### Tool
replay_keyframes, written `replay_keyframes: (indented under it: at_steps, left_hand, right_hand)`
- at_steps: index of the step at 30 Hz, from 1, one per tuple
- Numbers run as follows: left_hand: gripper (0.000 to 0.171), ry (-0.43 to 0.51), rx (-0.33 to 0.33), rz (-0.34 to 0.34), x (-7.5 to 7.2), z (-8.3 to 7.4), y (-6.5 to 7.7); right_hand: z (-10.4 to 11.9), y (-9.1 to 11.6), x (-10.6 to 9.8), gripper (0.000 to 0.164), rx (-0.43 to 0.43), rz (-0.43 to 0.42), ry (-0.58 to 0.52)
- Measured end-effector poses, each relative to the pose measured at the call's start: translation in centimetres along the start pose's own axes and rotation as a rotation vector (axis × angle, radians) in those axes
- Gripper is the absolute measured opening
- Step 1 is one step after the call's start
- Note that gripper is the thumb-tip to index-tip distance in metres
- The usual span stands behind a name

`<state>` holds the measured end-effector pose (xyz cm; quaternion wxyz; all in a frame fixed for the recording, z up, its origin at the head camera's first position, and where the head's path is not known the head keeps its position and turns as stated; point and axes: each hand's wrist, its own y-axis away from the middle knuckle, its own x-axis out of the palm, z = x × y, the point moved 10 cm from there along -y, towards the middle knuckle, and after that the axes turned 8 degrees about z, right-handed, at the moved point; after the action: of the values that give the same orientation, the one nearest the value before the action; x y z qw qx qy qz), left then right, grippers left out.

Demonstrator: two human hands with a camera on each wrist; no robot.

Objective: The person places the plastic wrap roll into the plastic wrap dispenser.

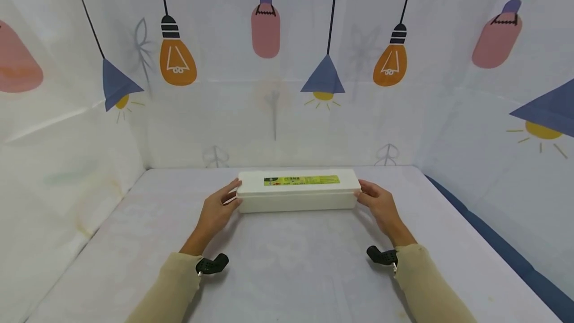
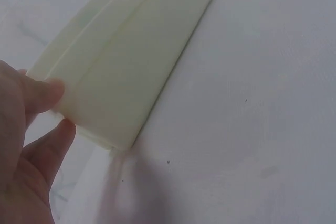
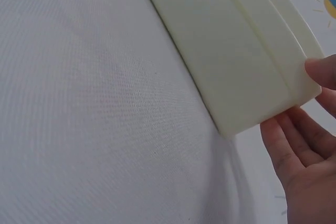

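A long white box (image 1: 298,203) with a lid seam along its front lies crosswise on the white tabletop, towards the back edge. On its top is a yellow-green label (image 1: 301,180) with small print, too small to read. My left hand (image 1: 217,208) grips the left end. At the opposite end, my right hand (image 1: 378,206) holds the corner. The left wrist view shows thumb and fingers of the left hand (image 2: 31,140) against the box end (image 2: 121,72). In the right wrist view, fingers of the right hand (image 3: 310,156) touch the end face of the box (image 3: 226,51).
White sheeting (image 1: 287,128) printed with hanging lamps and bulbs rises behind the table (image 1: 287,263) and along both sides. A blue strip (image 1: 489,236) runs beside the table's right edge. Black devices (image 1: 213,264) sit at both wrists, by the beige sleeves.
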<state>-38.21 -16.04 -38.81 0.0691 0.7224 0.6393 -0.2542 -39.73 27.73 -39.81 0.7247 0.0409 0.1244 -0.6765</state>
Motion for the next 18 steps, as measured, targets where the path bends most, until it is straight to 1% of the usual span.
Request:
replay_keyframes:
  at_steps: [4,12,18]
  left_hand:
    - [0.054,-0.005,0.002,-0.010,-0.2,0.2,0.2]
    - [0.047,-0.067,0.008,-0.041,-1.0,-0.3,0.8]
    - [0.039,-0.081,0.001,-0.044,-1.6,0.0,1.1]
  right_hand:
    - [-0.1,0.1,0.0,0.056,0.005,-0.003,-0.014]
    - [-0.1,0.0,0.0,0.055,-0.002,-0.009,-0.032]
    - [-0.2,0.2,0.0,0.056,0.013,-0.014,-0.025]
